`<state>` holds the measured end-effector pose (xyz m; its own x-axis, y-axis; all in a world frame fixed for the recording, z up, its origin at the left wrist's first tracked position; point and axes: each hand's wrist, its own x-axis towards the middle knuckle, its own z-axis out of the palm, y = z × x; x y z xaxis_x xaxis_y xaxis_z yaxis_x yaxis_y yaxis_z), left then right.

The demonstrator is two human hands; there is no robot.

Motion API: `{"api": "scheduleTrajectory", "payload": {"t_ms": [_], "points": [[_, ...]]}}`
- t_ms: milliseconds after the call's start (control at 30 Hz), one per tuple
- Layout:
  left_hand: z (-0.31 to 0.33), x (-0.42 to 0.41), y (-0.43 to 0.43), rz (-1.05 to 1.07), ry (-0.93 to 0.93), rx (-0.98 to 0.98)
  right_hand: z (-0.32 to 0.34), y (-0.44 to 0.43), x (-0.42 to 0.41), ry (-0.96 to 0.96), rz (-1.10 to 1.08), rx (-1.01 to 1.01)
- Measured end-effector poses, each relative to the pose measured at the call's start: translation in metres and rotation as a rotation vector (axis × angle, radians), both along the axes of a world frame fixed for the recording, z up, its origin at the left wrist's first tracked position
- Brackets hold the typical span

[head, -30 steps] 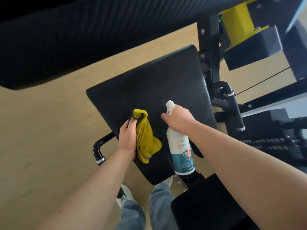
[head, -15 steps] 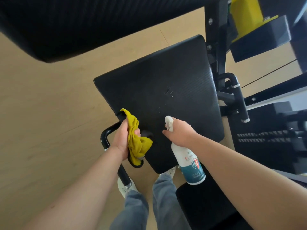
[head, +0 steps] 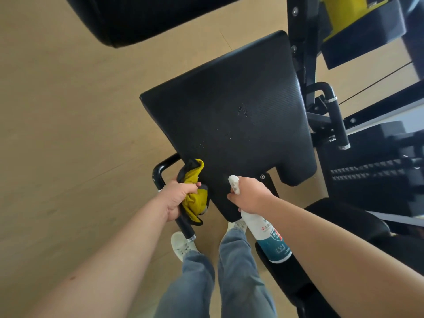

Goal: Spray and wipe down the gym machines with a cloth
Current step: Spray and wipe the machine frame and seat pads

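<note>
Floor (head: pixel 68 134): pale wood tone, left of the machine. Left handle (head: pixel 160 173): black bent bar at the pad's near-left corner. Left hand (head: pixel 179 200): fingers curled tight round a bunched yellow cloth (head: pixel 195 203), held over that handle at the pad's edge; whether the hand also wraps the bar cannot be told. Pad (head: pixel 229 99): black, textured, tilted, with droplets (head: pixel 243 111) near its middle. Right hand (head: pixel 250 196): closed round the neck of the bottle (head: pixel 270 237) – white nozzle towards the pad, teal-labelled body slanting down and back to the person, just off the pad's near edge. Right handle (head: pixel 337 120): black grip beside the pad's right side. Below – jeans (head: pixel 238 271) and a white shoe (head: pixel 181 246).
</note>
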<state>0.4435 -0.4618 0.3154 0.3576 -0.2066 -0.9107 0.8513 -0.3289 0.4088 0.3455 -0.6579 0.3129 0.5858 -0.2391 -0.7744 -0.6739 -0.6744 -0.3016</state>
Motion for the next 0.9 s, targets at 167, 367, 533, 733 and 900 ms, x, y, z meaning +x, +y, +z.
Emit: {"api": "scheduleTrajectory", "payload": {"t_ms": [167,367,533,733,900], "points": [[-0.003,-0.006,0.006,0.002,0.047,0.033,-0.003,0.016,-0.012,-0.016,0.018,0.068],[-0.006,-0.012,0.009,0.034,-0.006,0.043,0.001,0.039,-0.017,-0.002,-0.023,-0.044],[-0.001,-0.014,0.009,-0.031,-0.009,0.049,-0.002,0.047,-0.025,0.070,-0.235,-0.002],[0.002,-0.015,0.007,-0.064,0.007,0.070,-0.009,0.049,-0.046,0.180,-0.471,-0.036],[0.005,-0.018,0.001,-0.104,0.060,-0.010,-0.011,0.040,-0.059,0.201,-0.671,-0.046]]}}
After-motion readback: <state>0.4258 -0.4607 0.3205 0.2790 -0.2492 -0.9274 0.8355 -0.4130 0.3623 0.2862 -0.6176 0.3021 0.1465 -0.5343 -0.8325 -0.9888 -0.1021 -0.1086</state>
